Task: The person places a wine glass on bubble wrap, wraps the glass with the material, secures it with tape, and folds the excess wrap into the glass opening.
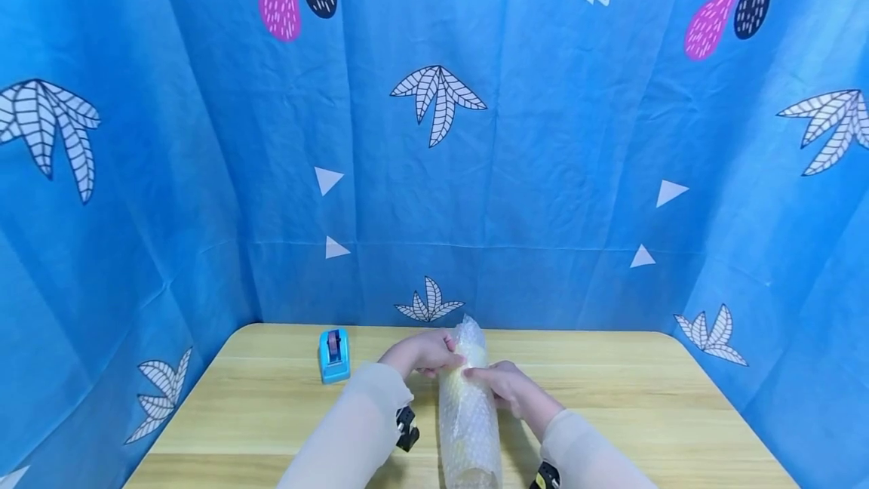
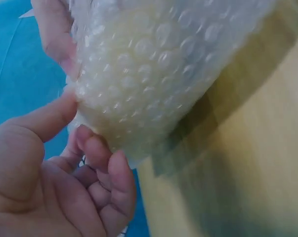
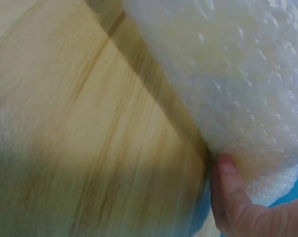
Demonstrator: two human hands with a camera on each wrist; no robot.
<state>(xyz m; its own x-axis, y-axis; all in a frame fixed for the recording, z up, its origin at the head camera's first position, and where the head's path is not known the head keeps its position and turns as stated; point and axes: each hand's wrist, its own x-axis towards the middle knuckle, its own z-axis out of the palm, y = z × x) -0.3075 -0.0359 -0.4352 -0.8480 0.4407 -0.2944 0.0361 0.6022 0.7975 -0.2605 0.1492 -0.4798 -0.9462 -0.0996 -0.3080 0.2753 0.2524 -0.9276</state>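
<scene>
A long bundle of clear bubble wrap lies lengthwise on the table, pointing away from me. Something pale yellow shows blurrily through its layers. My left hand pinches the wrap near the far end, thumb on top and fingers curled at the edge, as the left wrist view shows the left hand close up. On the other side my right hand grips the bundle a little nearer to me, thumb over its top. In the right wrist view the right hand presses against the wrap's side; its other fingers are mostly hidden.
A blue tape dispenser with a roll of tape stands left of my left hand, near the back edge. The light wooden table has rounded far corners. A blue patterned curtain hangs behind it and along both sides.
</scene>
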